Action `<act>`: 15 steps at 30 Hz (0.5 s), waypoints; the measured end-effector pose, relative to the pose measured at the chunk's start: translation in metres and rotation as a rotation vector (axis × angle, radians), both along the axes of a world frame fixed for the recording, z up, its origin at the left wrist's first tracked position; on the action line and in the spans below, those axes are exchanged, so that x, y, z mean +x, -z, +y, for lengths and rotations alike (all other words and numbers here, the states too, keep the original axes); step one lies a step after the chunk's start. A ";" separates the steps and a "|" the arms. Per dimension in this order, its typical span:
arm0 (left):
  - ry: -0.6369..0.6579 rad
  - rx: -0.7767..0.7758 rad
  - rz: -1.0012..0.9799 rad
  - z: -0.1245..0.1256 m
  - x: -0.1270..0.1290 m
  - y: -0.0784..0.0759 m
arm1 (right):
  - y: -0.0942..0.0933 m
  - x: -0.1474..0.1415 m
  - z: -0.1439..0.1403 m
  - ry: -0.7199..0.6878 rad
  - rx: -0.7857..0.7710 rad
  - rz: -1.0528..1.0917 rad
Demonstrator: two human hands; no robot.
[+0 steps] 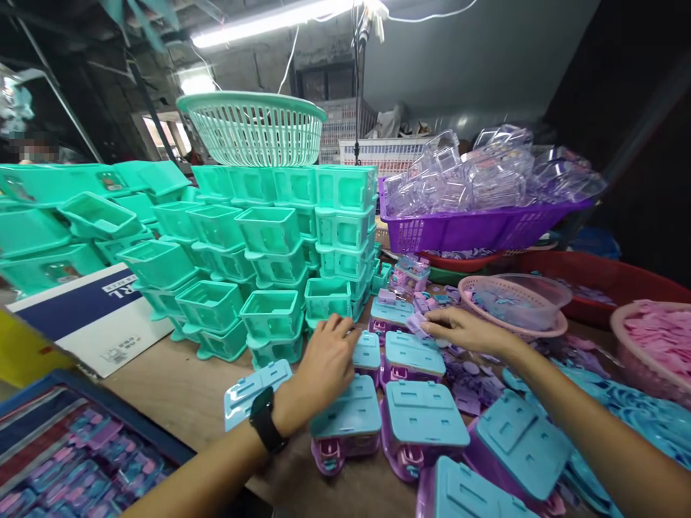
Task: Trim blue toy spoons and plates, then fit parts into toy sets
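My left hand (324,363), with a black watch on the wrist, rests fingers-down on a blue-lidded purple toy box (368,352) in a cluster of such boxes (421,421). My right hand (458,327) pinches a small purple plastic piece (417,324) just above another blue-lidded box (413,352). More small purple pieces (469,392) lie loose on the table under my right forearm. A loose blue lid (253,392) lies beside my left wrist.
Stacks of teal plastic tubs (270,244) fill the back left, a teal basket (253,129) on top. A purple basket (475,226) holds clear shells. Pink baskets (512,302) and a red tray (610,277) stand right. A blue tray (80,446) sits near left.
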State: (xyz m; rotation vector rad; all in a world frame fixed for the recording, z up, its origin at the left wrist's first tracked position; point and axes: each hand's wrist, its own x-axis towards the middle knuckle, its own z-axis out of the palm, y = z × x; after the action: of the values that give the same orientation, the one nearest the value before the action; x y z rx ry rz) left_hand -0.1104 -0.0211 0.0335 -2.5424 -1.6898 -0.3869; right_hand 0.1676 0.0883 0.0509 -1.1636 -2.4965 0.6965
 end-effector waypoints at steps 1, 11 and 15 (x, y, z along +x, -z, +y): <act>0.045 -0.002 -0.024 0.001 0.005 0.000 | 0.000 -0.007 0.000 -0.029 -0.022 0.004; 0.220 -0.045 0.008 0.028 0.050 0.002 | -0.002 -0.027 0.023 -0.194 -0.155 -0.081; 0.198 -0.029 0.027 0.032 0.053 0.004 | -0.004 -0.024 0.034 -0.257 -0.206 -0.119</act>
State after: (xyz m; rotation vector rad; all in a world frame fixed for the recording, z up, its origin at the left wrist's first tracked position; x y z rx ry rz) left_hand -0.0572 0.0106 0.0295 -2.7317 -1.4497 -0.3397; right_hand 0.1438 0.1220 0.0553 -0.9830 -2.7590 0.9988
